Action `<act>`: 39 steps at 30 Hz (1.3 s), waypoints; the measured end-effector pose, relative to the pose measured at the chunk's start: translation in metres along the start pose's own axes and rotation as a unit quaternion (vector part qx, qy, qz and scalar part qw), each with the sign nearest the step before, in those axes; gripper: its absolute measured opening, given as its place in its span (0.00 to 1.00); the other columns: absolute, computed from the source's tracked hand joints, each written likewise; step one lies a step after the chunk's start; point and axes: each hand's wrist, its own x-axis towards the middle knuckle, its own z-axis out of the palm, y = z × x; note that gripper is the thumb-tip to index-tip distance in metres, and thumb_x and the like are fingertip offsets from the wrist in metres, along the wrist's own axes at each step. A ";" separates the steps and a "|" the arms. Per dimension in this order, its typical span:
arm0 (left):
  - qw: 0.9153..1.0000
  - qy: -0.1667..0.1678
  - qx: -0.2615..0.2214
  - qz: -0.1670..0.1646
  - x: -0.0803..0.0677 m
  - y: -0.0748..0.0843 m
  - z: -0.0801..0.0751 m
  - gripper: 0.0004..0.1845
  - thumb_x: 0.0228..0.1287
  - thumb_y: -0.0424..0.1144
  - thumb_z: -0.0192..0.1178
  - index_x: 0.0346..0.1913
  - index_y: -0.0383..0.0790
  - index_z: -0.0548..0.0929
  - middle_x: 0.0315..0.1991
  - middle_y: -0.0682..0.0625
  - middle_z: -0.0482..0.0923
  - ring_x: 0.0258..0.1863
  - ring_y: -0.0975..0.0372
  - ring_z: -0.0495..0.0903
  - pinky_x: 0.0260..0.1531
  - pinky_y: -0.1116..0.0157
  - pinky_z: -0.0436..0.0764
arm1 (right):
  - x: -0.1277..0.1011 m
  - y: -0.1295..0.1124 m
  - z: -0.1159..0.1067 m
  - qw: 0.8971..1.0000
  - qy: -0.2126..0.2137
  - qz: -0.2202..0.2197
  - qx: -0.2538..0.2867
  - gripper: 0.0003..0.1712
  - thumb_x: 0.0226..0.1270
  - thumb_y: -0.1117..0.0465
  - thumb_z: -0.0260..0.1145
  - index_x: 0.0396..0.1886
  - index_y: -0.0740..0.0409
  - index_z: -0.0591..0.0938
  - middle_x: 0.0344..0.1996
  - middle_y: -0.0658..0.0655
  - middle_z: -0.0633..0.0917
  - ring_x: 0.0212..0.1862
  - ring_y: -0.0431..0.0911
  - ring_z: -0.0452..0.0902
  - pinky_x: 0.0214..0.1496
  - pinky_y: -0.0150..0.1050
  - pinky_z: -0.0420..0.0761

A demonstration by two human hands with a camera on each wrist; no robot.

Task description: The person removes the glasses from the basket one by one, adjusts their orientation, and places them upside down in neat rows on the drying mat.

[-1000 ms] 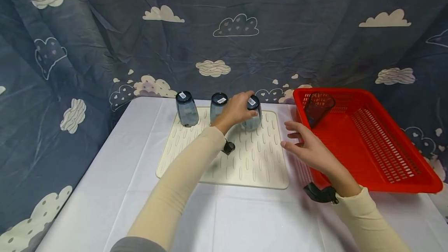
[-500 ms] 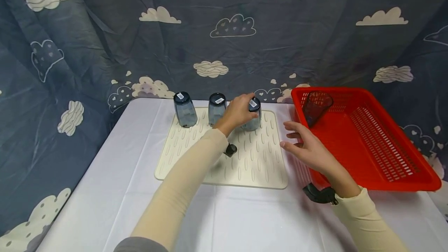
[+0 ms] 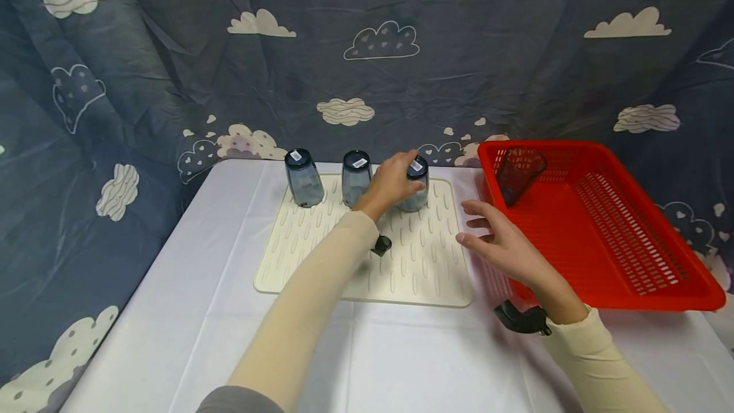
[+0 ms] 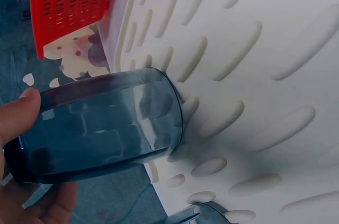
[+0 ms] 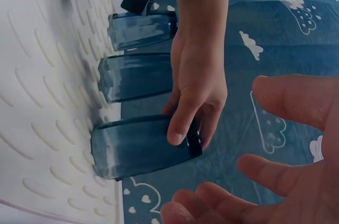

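Three blue-tinted drinking glasses stand upside down in a row along the back of a cream ridged drying mat (image 3: 424, 273). My left hand (image 3: 392, 180) grips the rightmost glass (image 3: 417, 193) near its base, thumb on one side and fingers on the other; its rim rests on the mat in the left wrist view, where the same glass (image 4: 106, 123) shows large. The middle glass (image 3: 356, 177) is partly behind that hand, and the left glass (image 3: 305, 180) stands apart. Between mat and basket my right hand (image 3: 504, 241) hovers, fingers spread and holding nothing.
A red plastic basket (image 3: 596, 260) with slotted walls stands at the right. Another glass (image 3: 520, 174) leans in its back left corner. White cloth (image 3: 401, 355) covers the table, and a dark curtain (image 3: 321, 69) with clouds hangs behind.
The view shifts slightly. My left hand stays at the rightmost glass, and my right hand keeps its place and shape beside the basket.
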 end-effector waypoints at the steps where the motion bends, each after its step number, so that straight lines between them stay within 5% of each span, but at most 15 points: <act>1: 1.000 0.000 -0.001 0.001 0.000 0.000 0.001 0.41 0.63 0.49 0.68 0.76 0.47 0.61 0.73 0.47 0.67 0.71 0.53 0.70 0.69 0.58 0.72 | 0.000 0.000 0.000 1.000 0.000 -0.002 0.001 0.39 0.70 0.55 0.64 0.75 0.60 0.59 0.71 0.69 0.66 0.66 0.66 0.68 0.64 0.64 0.74; 19: 0.999 -0.015 -0.045 -0.015 0.003 -0.001 0.003 0.42 0.66 0.47 0.65 0.78 0.49 0.57 0.75 0.45 0.63 0.73 0.51 0.66 0.71 0.56 0.70 | 0.000 0.000 -0.006 1.000 -0.007 0.008 -0.010 0.41 0.69 0.52 0.65 0.75 0.57 0.59 0.72 0.67 0.64 0.67 0.65 0.68 0.61 0.62 0.78; 39: 0.999 -0.023 -0.021 -0.041 0.005 0.006 0.002 0.42 0.66 0.50 0.64 0.79 0.51 0.56 0.75 0.46 0.63 0.72 0.50 0.67 0.68 0.54 0.72 | -0.005 0.002 -0.011 1.000 -0.003 0.008 -0.015 0.41 0.68 0.52 0.66 0.75 0.56 0.59 0.72 0.67 0.64 0.66 0.65 0.69 0.59 0.61 0.80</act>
